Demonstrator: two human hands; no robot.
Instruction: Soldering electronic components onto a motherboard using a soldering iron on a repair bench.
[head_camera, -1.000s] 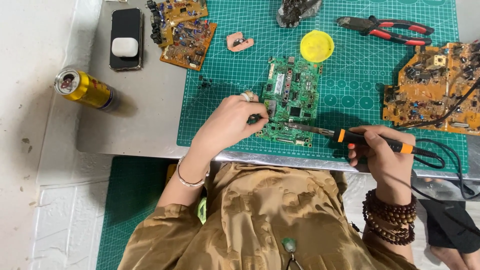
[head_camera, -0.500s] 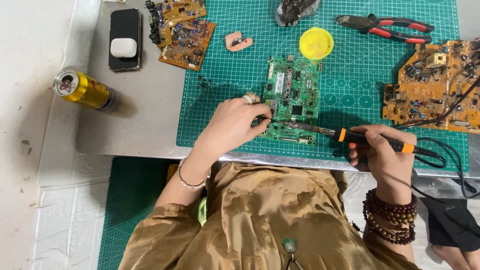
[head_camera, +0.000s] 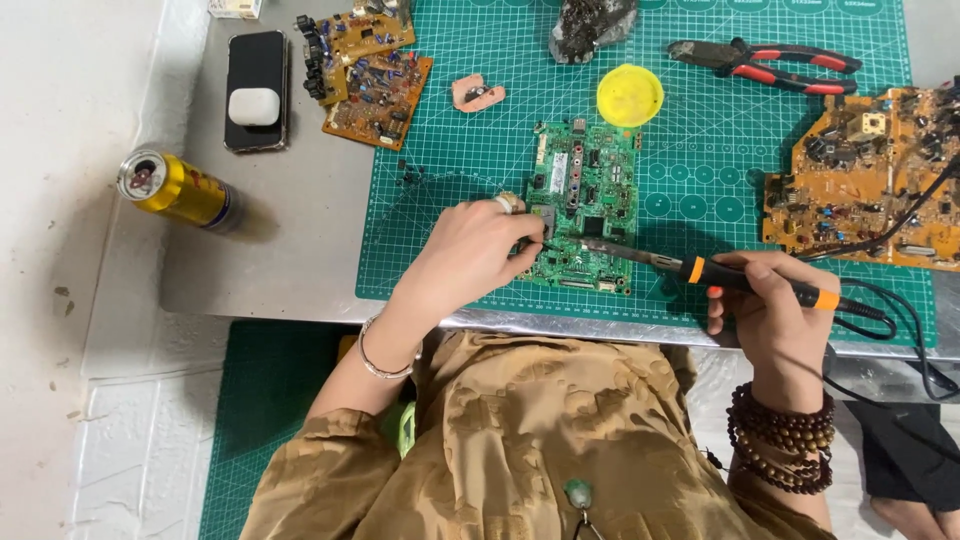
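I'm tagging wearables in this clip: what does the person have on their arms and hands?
Left hand: a chunky ring on a finger, a thin silver bangle at the wrist. Right hand: stacked dark brown bead bracelets. Olive-gold patterned sleeves end at the elbows.

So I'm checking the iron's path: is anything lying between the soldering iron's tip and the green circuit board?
Nothing visible does. The soldering iron, held in the right hand, already has its tip over the green circuit board, beside the left hand fingers.
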